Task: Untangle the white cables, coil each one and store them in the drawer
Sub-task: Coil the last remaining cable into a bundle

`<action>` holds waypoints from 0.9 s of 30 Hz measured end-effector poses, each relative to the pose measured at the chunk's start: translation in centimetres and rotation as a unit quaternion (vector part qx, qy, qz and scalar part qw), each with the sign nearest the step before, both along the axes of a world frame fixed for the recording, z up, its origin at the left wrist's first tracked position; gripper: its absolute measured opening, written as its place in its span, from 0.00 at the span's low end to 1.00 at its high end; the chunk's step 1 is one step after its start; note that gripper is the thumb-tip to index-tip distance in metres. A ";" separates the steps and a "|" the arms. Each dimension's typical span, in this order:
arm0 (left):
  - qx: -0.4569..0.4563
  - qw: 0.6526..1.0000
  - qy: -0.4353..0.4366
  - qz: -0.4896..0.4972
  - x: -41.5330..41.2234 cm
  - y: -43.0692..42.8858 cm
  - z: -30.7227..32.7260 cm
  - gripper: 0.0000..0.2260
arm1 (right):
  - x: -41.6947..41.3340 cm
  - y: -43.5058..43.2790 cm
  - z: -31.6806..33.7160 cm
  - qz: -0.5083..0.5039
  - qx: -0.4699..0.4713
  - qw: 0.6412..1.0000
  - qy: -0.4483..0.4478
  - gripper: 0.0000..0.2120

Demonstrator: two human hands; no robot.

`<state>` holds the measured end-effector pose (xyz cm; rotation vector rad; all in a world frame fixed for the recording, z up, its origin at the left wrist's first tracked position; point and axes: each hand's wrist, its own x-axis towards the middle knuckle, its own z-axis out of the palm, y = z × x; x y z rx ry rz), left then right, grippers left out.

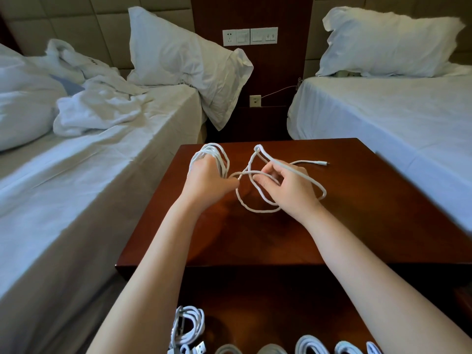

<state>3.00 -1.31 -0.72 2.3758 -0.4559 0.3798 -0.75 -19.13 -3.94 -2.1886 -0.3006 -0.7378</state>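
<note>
You're mid-coil on 1 white cable (258, 210). Your left hand (208, 178), at 11 o'clock on the table (357, 213), holds the wound loops round its fingers. Your right hand (288, 190) pinches the slack. The plug (320, 163) lies at 1 o'clock. Next, prob.: feed slack w/o snagging the crossed loops. Drawer (255, 315) at 6 o'clock: approx 6 stored coils (187, 325), some cropped.

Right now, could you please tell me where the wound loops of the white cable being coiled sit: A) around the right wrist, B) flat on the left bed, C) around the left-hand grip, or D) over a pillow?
C: the white cable has its loops wrapped round the left-hand grip, while the right-hand grip pinches the loose strand.
</note>
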 end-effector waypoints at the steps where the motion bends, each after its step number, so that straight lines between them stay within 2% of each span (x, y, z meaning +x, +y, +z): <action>1: -0.006 1.000 -0.006 0.011 0.2 0.1 -0.1 0.23 | -0.1 0.0 0.0 -0.009 -0.004 1.000 -0.007 0.06; 4: -0.002 1.000 -0.001 0.012 0.6 0.6 -0.5 0.22 | -0.4 0.4 0.2 -0.036 -0.046 0.993 -0.100 0.07; 6: 0.006 1.000 0.014 0.009 0.9 0.9 -0.8 0.21 | -0.9 0.8 0.6 0.002 -0.070 0.986 -0.154 0.10; 8: 0.011 1.000 0.024 0.003 1.0 1.0 -1.1 0.20 | -1.5 1.6 0.9 0.061 -0.062 0.982 -0.167 0.10; 10: 0.015 0.999 0.026 -0.012 1.0 0.9 -1.2 0.19 | -2.0 2.5 1.4 0.115 0.006 0.980 -0.162 0.11; 13: 0.011 0.999 0.022 -0.023 1.0 0.8 -1.2 0.19 | -2.0 3.1 2.7 0.162 0.156 0.964 -0.141 0.18; 16: -0.004 0.999 0.020 -0.040 0.7 0.6 -1.1 0.21 | -1.3 2.1 2.9 0.093 0.201 0.971 -0.090 0.20; 19: -0.010 0.999 0.016 -0.040 0.5 0.5 -1.0 0.22 | -0.5 1.0 2.2 0.005 0.163 0.987 0.001 0.24; 22: -0.023 0.999 0.009 -0.027 0.5 0.6 -0.8 0.20 | 0.2 -0.2 1.4 -0.033 0.124 0.983 0.131 0.29; 24: -0.034 0.999 0.001 -0.023 0.5 0.7 -0.7 0.19 | 0.4 -0.6 1.1 -0.024 0.117 0.968 0.221 0.34; 27: -0.060 0.997 -0.025 -0.040 0.6 0.7 -0.6 0.20 | -0.2 -0.7 1.5 0.073 0.174 0.943 0.273 0.44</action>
